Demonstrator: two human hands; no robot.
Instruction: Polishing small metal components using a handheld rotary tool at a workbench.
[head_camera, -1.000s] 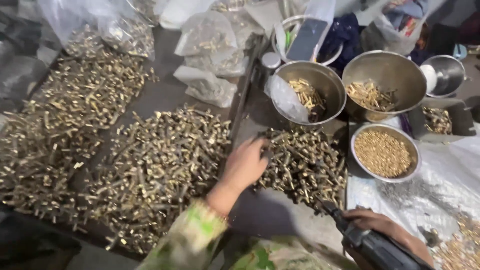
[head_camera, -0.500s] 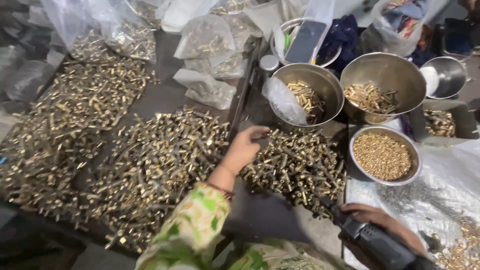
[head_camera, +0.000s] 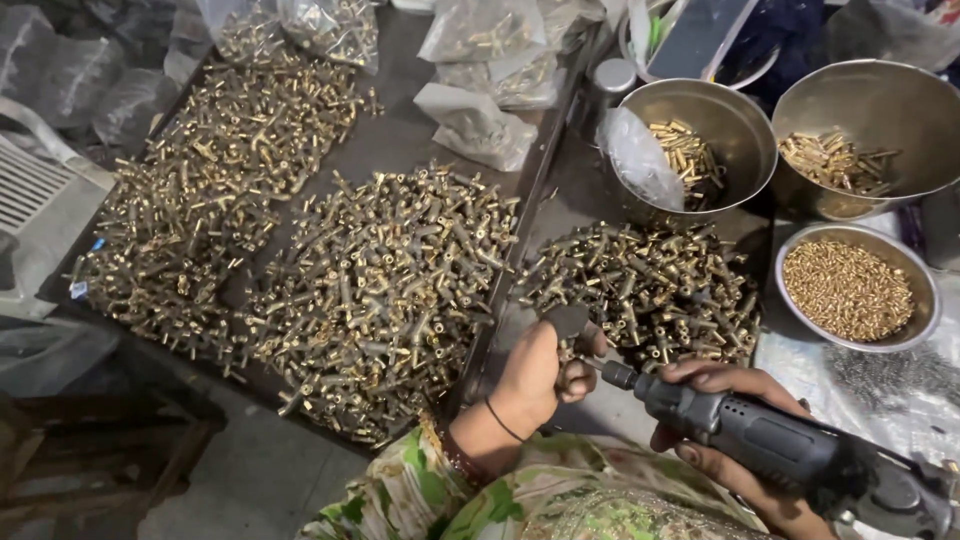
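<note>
The left hand (head_camera: 540, 375) is curled into a loose fist, pinching a small brass piece (head_camera: 590, 352) at the near edge of the brass heap (head_camera: 640, 290) on the table (head_camera: 400, 150). At its 3 o'clock, the right hand (head_camera: 725, 420) is wrapped tight round a grey rotary tool (head_camera: 760, 440), wrist low, its tip pointing at 9 o'clock and meeting the pinched piece.

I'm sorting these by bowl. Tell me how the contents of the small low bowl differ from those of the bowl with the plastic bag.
The small low bowl holds tiny grain-like brass pieces in an even layer covering its bottom. The bowl with the plastic bag is deeper and holds larger, elongated brass pieces in a loose heap beside the bag, leaving bare metal. Both bowls are round metal; both contents are brass-coloured.
</note>
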